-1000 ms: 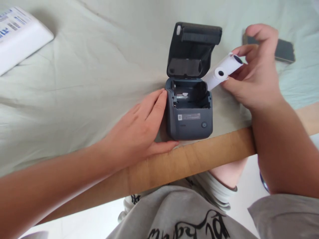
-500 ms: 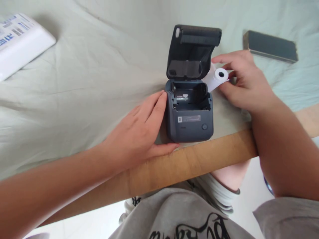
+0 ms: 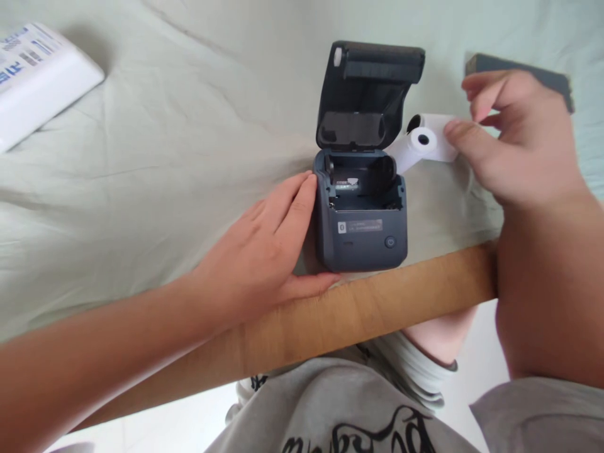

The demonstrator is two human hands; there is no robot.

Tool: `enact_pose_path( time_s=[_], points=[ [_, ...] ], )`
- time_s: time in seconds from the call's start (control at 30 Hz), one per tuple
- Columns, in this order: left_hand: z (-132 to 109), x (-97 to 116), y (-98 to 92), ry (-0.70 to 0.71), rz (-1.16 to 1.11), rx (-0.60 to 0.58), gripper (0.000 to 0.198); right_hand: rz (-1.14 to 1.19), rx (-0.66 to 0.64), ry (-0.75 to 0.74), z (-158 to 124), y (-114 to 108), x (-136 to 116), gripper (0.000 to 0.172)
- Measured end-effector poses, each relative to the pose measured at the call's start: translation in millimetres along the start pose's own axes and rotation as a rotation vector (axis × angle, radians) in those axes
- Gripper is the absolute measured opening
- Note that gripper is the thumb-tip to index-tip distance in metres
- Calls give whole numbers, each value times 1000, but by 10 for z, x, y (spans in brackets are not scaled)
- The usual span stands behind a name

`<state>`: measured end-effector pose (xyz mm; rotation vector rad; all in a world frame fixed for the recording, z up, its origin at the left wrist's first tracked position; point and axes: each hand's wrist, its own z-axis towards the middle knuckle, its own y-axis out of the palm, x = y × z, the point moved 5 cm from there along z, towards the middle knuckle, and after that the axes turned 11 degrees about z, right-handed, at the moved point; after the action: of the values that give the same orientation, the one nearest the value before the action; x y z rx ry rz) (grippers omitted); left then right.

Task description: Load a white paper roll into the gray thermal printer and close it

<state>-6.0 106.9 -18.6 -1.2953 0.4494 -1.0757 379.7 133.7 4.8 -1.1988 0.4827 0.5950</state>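
Note:
A dark blue-grey label printer [image 3: 363, 239] stands near the table edge with its lid [image 3: 368, 94] raised and its paper bay exposed. My left hand [image 3: 268, 245] lies along the printer's left side, fingers extended against the casing and thumb at its front bottom edge. Right of the printer lies a white paper roll [image 3: 406, 153], its round core hole facing me. Another white rolled piece [image 3: 436, 135] with a dark opening is behind it. My right hand [image 3: 523, 132] is over that piece's right end, thumb at its surface and fingers apart from the thumb, slightly blurred.
A dark slim box [image 3: 523, 65] lies at the upper right, partly behind my right hand. At the upper left is a white package with blue print [image 3: 44, 82]. Pale green cloth [image 3: 189, 126] covers the table, whose wooden edge [image 3: 368, 305] runs along the front.
My right hand has moved right, away from the printer, and its fingers have parted from the rolls. The white piece behind the front roll now shows. My left hand stays at the printer.

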Motion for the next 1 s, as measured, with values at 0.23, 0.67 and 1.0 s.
enact_pose_path(
  time_s=[0.23,0.67,1.0],
  points=[
    [6,10,1,1,-17,10,105,-95,-86,117,-18,112,-25,72],
    [20,4,1,-12,-58,2,105,684,119,380,239,109,352,75],
    [10,8,6,-24,-50,-11,105,693,213,247,171,99,362,62]
  ],
)
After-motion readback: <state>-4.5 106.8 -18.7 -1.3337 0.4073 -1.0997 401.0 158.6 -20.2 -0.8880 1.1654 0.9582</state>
